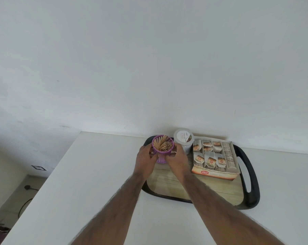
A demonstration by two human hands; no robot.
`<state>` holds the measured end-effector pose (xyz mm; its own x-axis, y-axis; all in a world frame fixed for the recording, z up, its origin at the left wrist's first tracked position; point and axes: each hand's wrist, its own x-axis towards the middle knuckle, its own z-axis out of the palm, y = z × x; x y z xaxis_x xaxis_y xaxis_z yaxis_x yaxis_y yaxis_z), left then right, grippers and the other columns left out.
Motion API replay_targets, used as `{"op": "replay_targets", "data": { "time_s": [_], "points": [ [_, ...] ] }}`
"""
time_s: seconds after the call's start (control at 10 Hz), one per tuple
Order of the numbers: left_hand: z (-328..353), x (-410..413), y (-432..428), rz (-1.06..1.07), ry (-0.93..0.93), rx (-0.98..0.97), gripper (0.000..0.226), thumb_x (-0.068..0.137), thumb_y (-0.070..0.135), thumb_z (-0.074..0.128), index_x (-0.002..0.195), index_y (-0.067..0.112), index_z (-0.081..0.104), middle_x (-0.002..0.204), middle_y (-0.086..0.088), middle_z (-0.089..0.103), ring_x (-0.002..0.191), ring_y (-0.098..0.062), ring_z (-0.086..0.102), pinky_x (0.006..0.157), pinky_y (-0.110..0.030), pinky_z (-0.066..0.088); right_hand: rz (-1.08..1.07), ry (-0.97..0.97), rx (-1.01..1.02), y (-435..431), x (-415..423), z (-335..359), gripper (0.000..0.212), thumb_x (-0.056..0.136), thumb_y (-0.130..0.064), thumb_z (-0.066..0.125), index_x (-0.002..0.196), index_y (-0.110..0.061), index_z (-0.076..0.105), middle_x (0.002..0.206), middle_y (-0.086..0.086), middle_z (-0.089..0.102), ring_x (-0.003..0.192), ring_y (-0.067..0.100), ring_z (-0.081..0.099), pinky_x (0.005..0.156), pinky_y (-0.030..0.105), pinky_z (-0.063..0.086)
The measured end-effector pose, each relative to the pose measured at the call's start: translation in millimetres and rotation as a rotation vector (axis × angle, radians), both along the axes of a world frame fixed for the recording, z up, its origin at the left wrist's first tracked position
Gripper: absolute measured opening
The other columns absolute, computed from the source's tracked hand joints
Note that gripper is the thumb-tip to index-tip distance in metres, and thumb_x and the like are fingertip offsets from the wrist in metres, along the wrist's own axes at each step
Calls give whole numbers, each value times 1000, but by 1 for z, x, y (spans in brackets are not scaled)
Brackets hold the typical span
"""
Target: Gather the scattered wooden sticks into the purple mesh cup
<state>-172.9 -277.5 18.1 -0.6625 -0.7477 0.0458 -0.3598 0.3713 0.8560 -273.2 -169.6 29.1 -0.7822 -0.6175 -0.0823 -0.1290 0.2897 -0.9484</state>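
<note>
At the far left corner of the tray [252, 183], I see my left hand [146, 160] and right hand [177, 161] gripping the purple mesh cup [160, 152] from either side. It is upright, wooden sticks [163, 144] bunched inside, just beside a lidded jar [183, 140] and a tea bag box [215, 172]

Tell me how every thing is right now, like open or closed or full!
purple mesh cup, upright, held between both hands.
wooden sticks, standing inside the cup.
left hand, grips the cup's left side.
right hand, grips the cup's right side.
white jar, upright, lid on.
tea bag box, open, tea bags in rows inside.
tray, lies flat, carries the jar and box.
</note>
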Motion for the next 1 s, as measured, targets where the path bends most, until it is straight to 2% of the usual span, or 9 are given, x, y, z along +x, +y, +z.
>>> {"op": "replay_targets", "data": {
  "time_s": [0.1,0.3,0.4,0.5,0.6,0.7,0.8,0.9,1.0],
  "points": [
    [0,-4,-2,-3,-6,2,41,94,23,70,134,26,63,118,2,61,97,-3,63,72,-3,48,-36,-17,4,-1,-2,-3,54,78,-28,86,120,-29,51,110,-15,66,98,-3,62,69,13,46],
    [-1,-10,1,45,-2,10,37,93,23,72,130,21,67,116,3,68,97,-3,64,71,-3,47,-39,-54,-10,-3,-3,-6,53,82,-29,84,123,-24,52,115,-10,66,105,4,64,83,22,54],
    [3,-9,3,51,12,5,34,96,11,61,128,21,68,116,5,71,101,-7,65,81,-12,49,-16,3,-21,-7,-3,-6,52,84,-21,80,130,-20,57,118,-7,67,106,5,64,91,28,57],
    [6,-7,5,25,1,6,41,97,4,51,130,24,65,115,10,70,100,-5,63,78,-4,44,8,57,-19,-9,0,-3,49,84,-11,74,130,-21,60,115,-5,68,102,3,64,92,30,58],
    [12,-6,12,-14,-2,-4,46,97,1,42,133,21,62,115,8,67,101,-7,60,76,4,39,45,92,-8,-7,5,3,52,82,-8,70,130,-24,59,116,-7,68,103,2,63,92,28,57],
    [16,-2,17,2,-34,-8,48,98,3,38,140,18,56,124,3,64,107,-5,58,86,0,37,79,108,-8,-1,9,8,54,81,-10,69,131,-29,58,117,-12,67,106,1,62,93,28,55],
    [23,6,18,48,-190,16,54,102,4,33,155,14,36,157,-6,43,140,-21,44,115,-33,36,86,152,34,18,16,18,61,81,-11,63,133,-39,50,119,-17,62,110,-1,56,89,21,51],
    [31,12,22,26,-222,-26,59,99,4,32,156,19,34,159,-3,40,143,-26,42,116,-47,39,83,196,118,32,21,17,68,85,-14,61,145,-37,41,135,-7,56,123,5,49,95,24,45],
    [53,22,33,23,-210,-197,49,97,5,35,144,19,43,148,-2,49,132,-25,51,102,-41,45,72,269,204,59,31,30,76,92,-21,61,159,-24,26,156,2,40,142,20,39,114,38,37]
  ]
}}
